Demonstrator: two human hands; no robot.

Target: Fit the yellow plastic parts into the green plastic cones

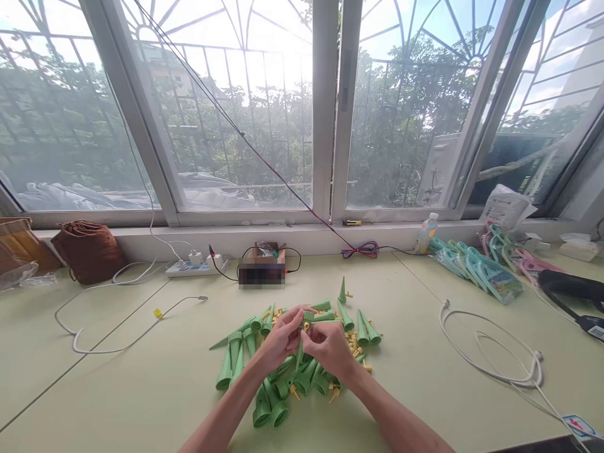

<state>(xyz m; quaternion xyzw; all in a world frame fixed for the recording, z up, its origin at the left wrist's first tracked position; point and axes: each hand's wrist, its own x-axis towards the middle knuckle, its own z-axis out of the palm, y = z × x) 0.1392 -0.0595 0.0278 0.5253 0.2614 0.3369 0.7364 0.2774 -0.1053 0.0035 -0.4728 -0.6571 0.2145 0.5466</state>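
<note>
My left hand [282,332] is closed round the wide collar of a green plastic spike [307,316], whose tapered end points down. A small yellow valve piece [306,326] shows at the collar's side. Close against it, my right hand [331,348] has thumb and forefinger pinched at the yellow piece, though the fingertips partly hide the contact. Under and around both hands lies a pile of green cone-shaped spikes [224,371], with loose yellow valve pieces [357,350] mostly to the right. One spike [342,290] with a yellow piece in its side stands upright behind the pile.
A power strip [195,267] and a small open box [268,253] are at the back. White cables lie left [127,345] and right [491,368]. A bottle [426,233], bagged teal items [486,270] and a brown pouch [89,253] stand near the window wall.
</note>
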